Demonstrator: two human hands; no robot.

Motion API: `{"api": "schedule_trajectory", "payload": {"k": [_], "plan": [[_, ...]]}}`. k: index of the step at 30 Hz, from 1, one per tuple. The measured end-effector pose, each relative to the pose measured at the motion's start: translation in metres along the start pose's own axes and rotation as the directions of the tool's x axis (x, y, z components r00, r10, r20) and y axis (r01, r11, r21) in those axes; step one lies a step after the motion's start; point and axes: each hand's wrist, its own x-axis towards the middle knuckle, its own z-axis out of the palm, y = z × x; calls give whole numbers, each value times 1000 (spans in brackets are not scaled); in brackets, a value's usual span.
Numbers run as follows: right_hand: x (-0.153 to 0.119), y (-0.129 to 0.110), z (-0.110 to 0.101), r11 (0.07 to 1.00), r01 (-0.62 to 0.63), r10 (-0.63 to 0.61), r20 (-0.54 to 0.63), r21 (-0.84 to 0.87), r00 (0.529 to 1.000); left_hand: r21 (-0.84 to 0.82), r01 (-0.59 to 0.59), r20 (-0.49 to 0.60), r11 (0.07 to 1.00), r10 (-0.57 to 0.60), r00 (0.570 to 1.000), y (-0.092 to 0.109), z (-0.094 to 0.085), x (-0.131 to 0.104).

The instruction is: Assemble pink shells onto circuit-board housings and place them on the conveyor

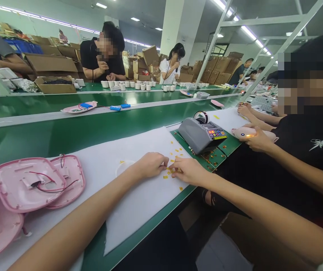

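Most likely very light, these yellow bits (165, 177): thin, bendy and easy to crease or lose. Maybe sticky underneath, so apt to cling to skin or fold over. Not likely to snap, but quick to crumple. Best to pinch by one edge or corner with the fingertips and peel up gently, with no pushing on the middle.

To look at, tiny, flat and yellow, mostly with straight sides. Strewn over the white sheet (141, 210) on the green table (93, 252), just right of the middle of the frame. Some beside the fingers, a few up near the grey machine (191, 137) with a roll (202, 117) on top.

Left hand (151, 164): fingers bent, tips down by the bits. Right hand (189, 171): fingers partly spread, tips close to the left ones. Too small to tell about any bit pinched in either. At lower left, pink shells (11, 184) with thin wires.
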Motion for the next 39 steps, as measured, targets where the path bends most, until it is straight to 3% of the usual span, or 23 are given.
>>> {"api": "schedule_trajectory", "payload": {"k": [4,7,14,17,20,22,24,29,39], "plan": [[6,-10,-1,997,9,-3,75,-75,997,75,-33,1,997,33,999,9,3,-1],[7,-7,9,992,-12,15,28,-126,999,81,-87,21,993,86,996,14,5,-5],[10,9,33,995,58,-57,21,-80,998,65,-1,83,998,-4,997,20,5,-8],[1,9,42,973,163,-182,-109,-164,977,82,-22,80,996,16,997,25,4,-10],[-11,5,49,948,223,-281,-274,-226,920,139,-32,62,990,23,998,26,5,-10],[-17,3,50,969,201,-238,-343,-141,909,155,-27,44,988,20,999,25,6,-9],[-20,2,50,990,136,-114,-381,32,918,147,-27,25,989,24,999,21,8,-7],[-20,7,43,905,-54,209,-331,423,920,114,-2,24,994,0,1000,14,8,-2],[-18,8,41,866,-36,236,-344,498,909,40,35,84,999,-38,996,7,0,-1]]}}
